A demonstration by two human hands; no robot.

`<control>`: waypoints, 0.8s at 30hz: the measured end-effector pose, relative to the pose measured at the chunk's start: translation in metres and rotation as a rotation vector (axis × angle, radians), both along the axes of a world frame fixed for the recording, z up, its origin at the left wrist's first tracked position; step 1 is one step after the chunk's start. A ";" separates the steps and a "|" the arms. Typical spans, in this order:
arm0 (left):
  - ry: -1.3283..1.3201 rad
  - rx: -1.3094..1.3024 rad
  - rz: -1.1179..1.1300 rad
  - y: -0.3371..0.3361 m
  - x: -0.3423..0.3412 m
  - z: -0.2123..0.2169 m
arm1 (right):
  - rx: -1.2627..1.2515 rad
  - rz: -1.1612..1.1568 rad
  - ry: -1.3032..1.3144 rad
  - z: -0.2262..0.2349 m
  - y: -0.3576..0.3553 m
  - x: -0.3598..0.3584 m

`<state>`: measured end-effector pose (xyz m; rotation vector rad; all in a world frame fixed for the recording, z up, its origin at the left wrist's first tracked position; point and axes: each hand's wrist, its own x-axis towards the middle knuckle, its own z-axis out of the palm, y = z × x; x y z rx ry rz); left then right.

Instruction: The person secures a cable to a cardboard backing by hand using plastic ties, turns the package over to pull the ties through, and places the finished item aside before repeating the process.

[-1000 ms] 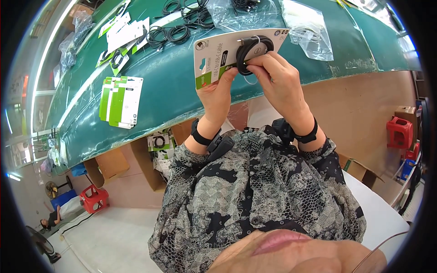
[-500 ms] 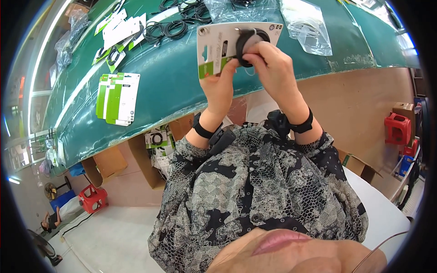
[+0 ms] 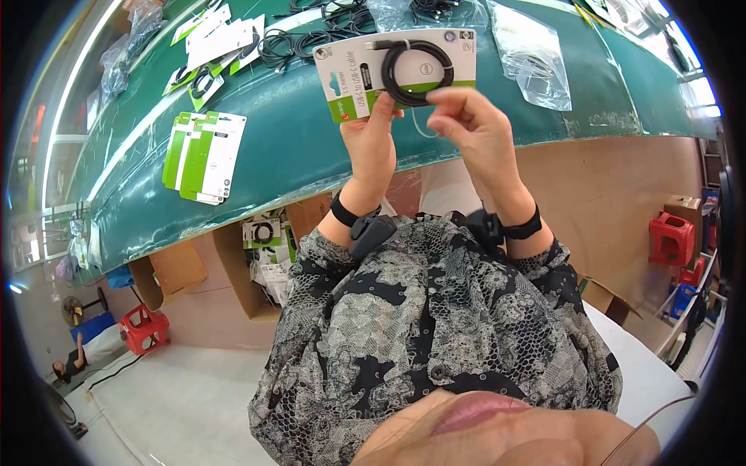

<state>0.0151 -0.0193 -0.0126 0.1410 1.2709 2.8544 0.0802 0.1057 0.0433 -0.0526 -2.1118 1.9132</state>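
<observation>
My left hand (image 3: 371, 140) grips the lower edge of a white and green packaging card (image 3: 353, 74), thumb in front. The card is held up over the green table, tilted slightly. On its face sits a black coiled cable (image 3: 446, 62), with a pale tie across the top of the coil. My right hand (image 3: 478, 128) is at the coil's lower right, index fingertip close to or touching the cable, thumb apart from it. A thin pale strip (image 3: 420, 128) curves below the card towards the right thumb; whether the thumb touches it I cannot tell.
A stack of white and green cards (image 3: 206, 159) lies left on the green table (image 3: 287, 147). Behind it are carded cables (image 3: 221, 46), loose black cables (image 3: 307, 43) and a clear plastic bag (image 3: 532, 58). Below the table edge stands a cardboard box (image 3: 237, 264) holding carded cables.
The card has turned more face-on and shifted slightly left. My right fingers have come away from the middle of the coil, down to its lower right, and spread apart.
</observation>
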 end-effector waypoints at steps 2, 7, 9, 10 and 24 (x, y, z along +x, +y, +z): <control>-0.055 0.102 -0.027 0.000 -0.004 -0.001 | 0.010 0.052 -0.004 -0.013 0.003 0.008; -0.119 0.189 -0.123 0.001 -0.003 -0.004 | -0.298 0.258 0.011 -0.016 -0.004 0.014; -0.121 0.199 -0.136 0.003 -0.002 -0.002 | -0.462 0.310 0.029 -0.009 -0.012 0.014; -0.119 0.197 -0.134 0.001 -0.002 -0.003 | -0.482 0.313 0.043 -0.005 -0.016 0.014; -0.032 0.144 -0.080 0.001 -0.001 0.007 | 0.187 0.128 0.451 -0.022 -0.004 -0.009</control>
